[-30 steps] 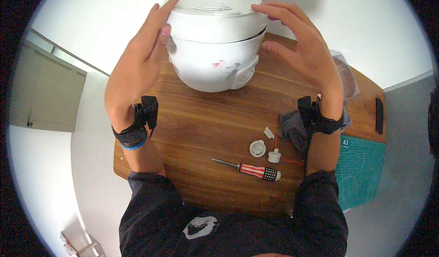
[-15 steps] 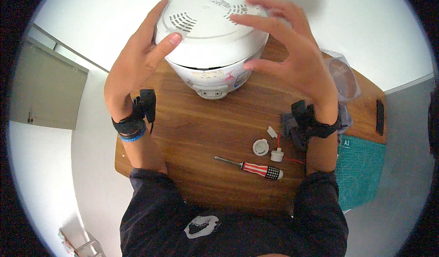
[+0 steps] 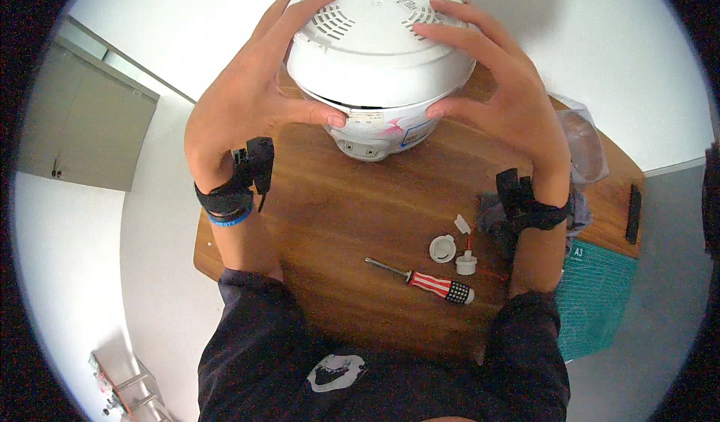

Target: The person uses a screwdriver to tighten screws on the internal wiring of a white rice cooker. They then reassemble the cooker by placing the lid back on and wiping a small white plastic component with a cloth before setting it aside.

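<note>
A white round appliance (image 3: 379,73) with a floral mark sits at the back of the wooden table (image 3: 330,219), its vented, slotted face on top and a dark gap around its upper section. My left hand (image 3: 247,84) grips its left side, fingers over the top rim and thumb pressed on the front below the gap. My right hand (image 3: 510,99) grips its right side, fingertips on the vents and thumb on the front. Below lie a striped-handle screwdriver (image 3: 439,285), a white ring cap (image 3: 442,249), a white cylindrical part (image 3: 466,264) with red wire and a small white piece (image 3: 462,223).
At the right are a plastic bag with something round (image 3: 589,148), a grey cloth or bag (image 3: 491,208) partly under my forearm, a green cutting mat (image 3: 596,294) and a black bar (image 3: 632,212). A grey cabinet (image 3: 90,129) stands at the left.
The appliance has turned round, bringing more vents and a socket-like panel to the front, and shifted in view. My left thumb has moved down to its front; both hands have closed onto it.
</note>
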Demonstrator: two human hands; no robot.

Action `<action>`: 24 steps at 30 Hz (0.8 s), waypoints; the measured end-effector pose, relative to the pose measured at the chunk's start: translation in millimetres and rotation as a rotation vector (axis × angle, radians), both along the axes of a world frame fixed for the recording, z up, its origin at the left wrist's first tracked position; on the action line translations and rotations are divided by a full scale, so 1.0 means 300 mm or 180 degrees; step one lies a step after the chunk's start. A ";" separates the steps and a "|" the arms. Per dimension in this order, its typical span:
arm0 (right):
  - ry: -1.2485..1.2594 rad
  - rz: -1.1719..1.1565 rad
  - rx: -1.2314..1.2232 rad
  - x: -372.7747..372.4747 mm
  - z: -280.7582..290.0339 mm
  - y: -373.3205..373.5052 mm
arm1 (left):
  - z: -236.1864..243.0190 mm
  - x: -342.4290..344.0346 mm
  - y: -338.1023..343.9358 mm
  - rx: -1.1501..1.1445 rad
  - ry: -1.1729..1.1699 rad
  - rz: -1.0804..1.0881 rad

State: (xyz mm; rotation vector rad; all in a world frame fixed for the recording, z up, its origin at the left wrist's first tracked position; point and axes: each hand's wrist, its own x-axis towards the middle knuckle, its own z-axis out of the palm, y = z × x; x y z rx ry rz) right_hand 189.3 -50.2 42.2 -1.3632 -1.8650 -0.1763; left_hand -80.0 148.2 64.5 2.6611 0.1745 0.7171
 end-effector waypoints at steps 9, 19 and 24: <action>-0.0167 -0.0029 -0.0017 0.003 0.016 0.001 | 0.070 0.006 -0.065 -0.0045 0.0256 -0.0041; -0.0234 -0.0131 -0.0048 -0.002 0.015 -0.003 | 0.075 -0.015 -0.039 0.0033 0.0946 0.0570; -0.0272 -0.0045 -0.0004 -0.009 0.012 0.002 | 0.033 -0.025 -0.037 0.0249 0.0537 0.0498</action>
